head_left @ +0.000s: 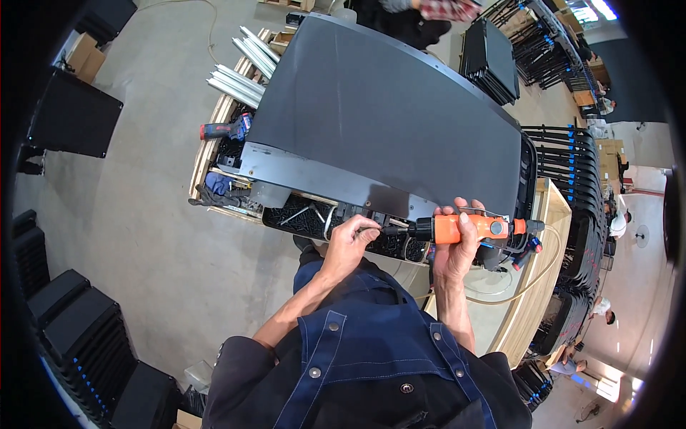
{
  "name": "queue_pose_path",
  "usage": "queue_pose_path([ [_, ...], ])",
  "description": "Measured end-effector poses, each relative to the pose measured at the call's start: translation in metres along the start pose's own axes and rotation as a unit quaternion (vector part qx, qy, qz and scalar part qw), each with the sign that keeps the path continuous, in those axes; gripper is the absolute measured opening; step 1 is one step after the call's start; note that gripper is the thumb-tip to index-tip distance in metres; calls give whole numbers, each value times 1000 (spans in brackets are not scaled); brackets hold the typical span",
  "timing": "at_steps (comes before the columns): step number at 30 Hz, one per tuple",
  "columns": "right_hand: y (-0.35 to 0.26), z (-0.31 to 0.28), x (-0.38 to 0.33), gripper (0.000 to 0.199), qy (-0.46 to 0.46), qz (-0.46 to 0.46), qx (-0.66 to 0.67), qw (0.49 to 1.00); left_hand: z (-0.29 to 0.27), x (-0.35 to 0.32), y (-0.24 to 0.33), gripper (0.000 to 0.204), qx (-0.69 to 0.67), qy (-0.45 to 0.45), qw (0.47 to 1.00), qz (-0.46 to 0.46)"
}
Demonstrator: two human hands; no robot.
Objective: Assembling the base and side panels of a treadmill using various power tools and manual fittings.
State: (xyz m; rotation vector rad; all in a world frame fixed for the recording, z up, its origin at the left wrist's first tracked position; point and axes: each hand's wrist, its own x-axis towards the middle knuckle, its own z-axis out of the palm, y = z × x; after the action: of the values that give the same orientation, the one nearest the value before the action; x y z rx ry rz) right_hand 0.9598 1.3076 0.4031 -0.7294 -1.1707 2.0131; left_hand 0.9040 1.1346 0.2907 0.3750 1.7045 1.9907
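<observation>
My right hand [457, 247] is closed round the body of an orange power screwdriver [449, 229], held sideways with its black nose to the left. At its tip my left hand [348, 247] is pinched; whatever small piece lies between the fingers is too hidden to name. Both hands hover over the near edge of a large dark grey panel [386, 100], which has a metal strip [300, 168] with holes along that edge. Just beneath them sits a bin of black screws [293, 220], with a few long metal pieces lying on top.
A cordless drill [227, 129] and silver metal tubes [246, 64] lie on the bench's left side. To the right a beige hose [550, 264] curves beside a wooden board [532, 314]. Stacks of black frames [572, 179] stand beyond. Another person's arm [407, 6] shows across the panel.
</observation>
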Motion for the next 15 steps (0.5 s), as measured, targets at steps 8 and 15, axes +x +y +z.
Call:
queue_pose_path([
  [8,-4,10,5,51,-102,-45,-79,991,-10,13,-17,35,-211,-84,950,-216],
  [15,-8,26,5,52,-149,-76,-90,982,-1,26,-5,27,-88,-50,990,-93],
])
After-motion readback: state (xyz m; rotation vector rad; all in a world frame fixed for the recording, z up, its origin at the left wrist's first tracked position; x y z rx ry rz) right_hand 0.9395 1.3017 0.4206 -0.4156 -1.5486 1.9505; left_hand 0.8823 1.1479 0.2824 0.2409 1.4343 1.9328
